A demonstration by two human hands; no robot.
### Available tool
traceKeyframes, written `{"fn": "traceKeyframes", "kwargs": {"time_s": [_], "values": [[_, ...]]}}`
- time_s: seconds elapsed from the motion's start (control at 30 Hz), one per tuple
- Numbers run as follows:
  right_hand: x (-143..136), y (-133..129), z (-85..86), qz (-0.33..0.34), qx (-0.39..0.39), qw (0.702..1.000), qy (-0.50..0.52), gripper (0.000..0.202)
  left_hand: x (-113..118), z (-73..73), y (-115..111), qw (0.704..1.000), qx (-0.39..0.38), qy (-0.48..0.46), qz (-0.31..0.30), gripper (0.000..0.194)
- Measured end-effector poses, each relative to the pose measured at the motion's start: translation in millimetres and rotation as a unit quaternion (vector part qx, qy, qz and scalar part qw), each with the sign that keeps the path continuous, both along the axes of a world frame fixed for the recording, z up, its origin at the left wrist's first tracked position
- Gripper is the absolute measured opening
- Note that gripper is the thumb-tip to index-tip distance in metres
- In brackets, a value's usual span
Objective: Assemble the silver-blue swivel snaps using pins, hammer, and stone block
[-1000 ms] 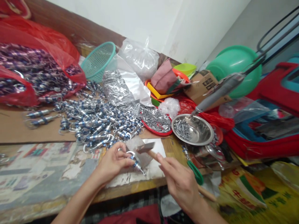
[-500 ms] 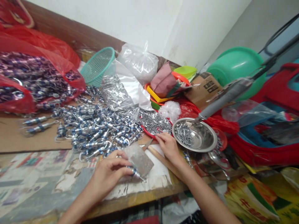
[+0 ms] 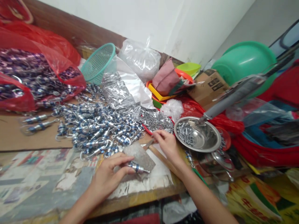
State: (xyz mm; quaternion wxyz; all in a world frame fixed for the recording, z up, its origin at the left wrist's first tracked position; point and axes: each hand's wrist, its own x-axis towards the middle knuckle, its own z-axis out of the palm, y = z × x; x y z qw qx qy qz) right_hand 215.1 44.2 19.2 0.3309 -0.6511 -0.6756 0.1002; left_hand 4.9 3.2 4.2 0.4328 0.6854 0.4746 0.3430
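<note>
At the far left of the tabletop, a red plastic bag stands open, filled with metal assemblies. A cardboard sheet lies on the near side of the bag. To the right, a loose pile of blue-and-silver assemblies covers the sheet; a teal mesh basket leans on its side at the far edge of the pile.

Near the centre, the left hand pinches one metal assembly between thumb and fingers — the grip is closed on the part, with its pin end pointing right. The assembly is located over the near side of a grey metal block, which sits on white paper; contact between the two cannot be determined.

Right of the block, a hammer has its head at the block's far right side; its handle runs under the right hand. The grip of this hand has thumb and fingertips drawn together at the near edge of a red tray of small silver pieces — whether a piece is held cannot be determined. Just right of the tray, a steel bowl contains metal pins. A green basin stands at far right.
</note>
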Motion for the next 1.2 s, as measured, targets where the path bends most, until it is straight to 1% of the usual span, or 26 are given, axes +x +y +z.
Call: {"fn": "traceKeyframes", "kwargs": {"time_s": [0.03,0.07,0.1,0.17,0.27,0.37,0.43,0.5,0.57,0.63,0.7,0.77,0.8,0.87,0.93,0.97,1.03,1.07,1.13,1.17,1.2], "values": [[-10.7,-14.6,1.9,0.034,-0.005,0.999,0.020,0.015,0.3,-0.5,-0.2,1.000,0.001,-0.001,0.008,0.025],[-21.4,-28.3,3.0,0.103,-0.004,0.991,0.081,0.012,0.7,-1.2,-0.3,1.000,0.003,-0.003,0.016,0.027],[-31.2,-40.2,3.5,0.144,-0.003,0.982,0.125,0.013,1.0,-2.0,-0.2,1.000,0.005,-0.006,0.023,0.029],[-45.5,-57.1,3.2,0.185,-0.004,0.964,0.191,0.016,1.7,-3.3,0.0,0.999,0.008,-0.016,0.036,0.030],[-52.1,-66.2,0.1,0.171,-0.007,0.958,0.230,0.017,2.3,-3.2,0.0,0.999,0.007,-0.031,0.034,0.027],[-49.3,-67.9,-5.0,0.163,-0.002,0.955,0.249,0.014,2.3,-0.5,-1.4,0.998,-0.005,-0.060,0.012,0.014],[-46.4,-70.5,-8.5,0.166,0.009,0.953,0.254,0.015,2.2,2.3,-3.1,0.996,-0.022,-0.086,0.011,0.010],[-43.0,-74.3,-10.8,0.188,0.043,0.955,0.227,0.024,2.1,5.7,-4.9,0.993,-0.041,-0.106,0.024,0.008],[-39.0,-77.5,-11.4,0.241,0.105,0.954,0.146,0.033,2.2,9.5,-6.1,0.992,-0.045,-0.112,0.031,0.008],[-34.8,-78.8,-10.2,0.295,0.173,0.939,0.044,0.030,2.6,13.0,-6.5,0.995,-0.030,-0.093,0.025,0.010],[-31.1,-78.1,-7.9,0.325,0.224,0.918,-0.025,0.027,3.1,16.1,-6.2,0.998,-0.002,-0.061,0.011,0.012],[-28.6,-76.5,-5.4,0.327,0.252,0.909,-0.047,0.026,3.4,18.9,-5.8,0.999,0.024,-0.036,0.007,0.013],[-28.0,-75.9,-4.4,0.324,0.256,0.910,-0.044,0.026,3.4,20.3,-5.7,0.999,0.034,-0.031,0.008,0.013],[-28.4,-75.5,-3.4,0.309,0.242,0.920,-0.017,0.028,3.0,22.4,-6.4,0.999,0.040,-0.028,0.007,0.014],[-31.2,-77.0,-3.6,0.288,0.211,0.934,0.033,0.030,2.7,23.0,-8.2,0.999,0.015,-0.033,-0.001,0.014],[-33.4,-78.4,-3.9,0.276,0.195,0.939,0.063,0.028,2.7,22.5,-9.5,0.999,-0.011,-0.042,-0.003,0.014],[-38.3,-81.8,-3.7,0.248,0.163,0.947,0.122,0.023,3.3,19.7,-12.9,0.992,-0.087,-0.085,0.007,0.014],[-40.4,-83.1,-2.8,0.234,0.145,0.950,0.146,0.020,3.9,17.7,-14.7,0.985,-0.129,-0.116,0.018,0.023],[-41.9,-82.0,0.4,0.217,0.086,0.957,0.174,0.014,5.2,13.1,-17.4,0.965,-0.193,-0.172,0.041,0.049],[-40.3,-78.3,2.6,0.220,0.046,0.958,0.176,0.012,5.7,11.0,-18.1,0.957,-0.214,-0.191,0.047,0.059],[-36.8,-71.7,4.8,0.224,0.012,0.960,0.169,0.010,6.0,9.2,-18.2,0.952,-0.225,-0.204,0.047,0.064]]}}
